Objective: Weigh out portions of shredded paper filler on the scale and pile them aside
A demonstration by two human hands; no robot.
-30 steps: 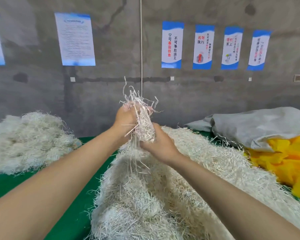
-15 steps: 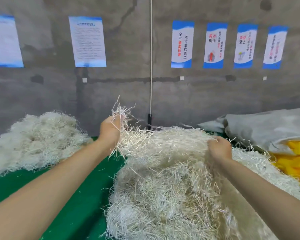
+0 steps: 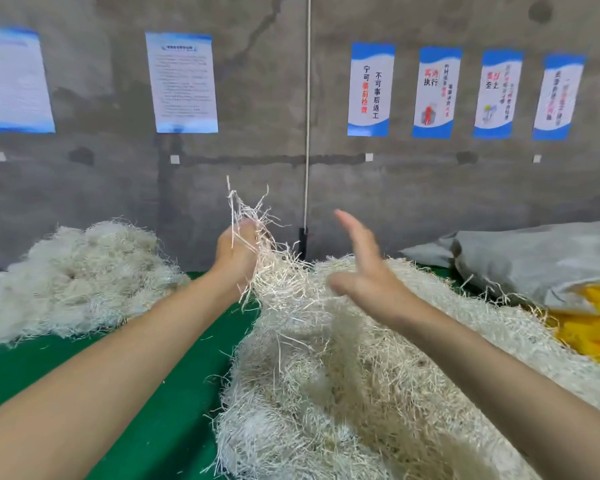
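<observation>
Head view, left hand (image 3: 238, 254) gripping paper tuft (image 3: 245, 216), long axis vertical

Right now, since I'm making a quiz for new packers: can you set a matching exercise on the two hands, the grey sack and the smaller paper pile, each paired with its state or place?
Column A
1. left hand
2. right hand
3. grey sack
4. smaller pile of shredded paper

Column B
a. open, fingers straight, holds nothing
b. far left on the green surface
c. grips a tuft of shredded paper
d. far right, next to the yellow material

Pairs: 1-c, 2-a, 3-d, 4-b
</observation>
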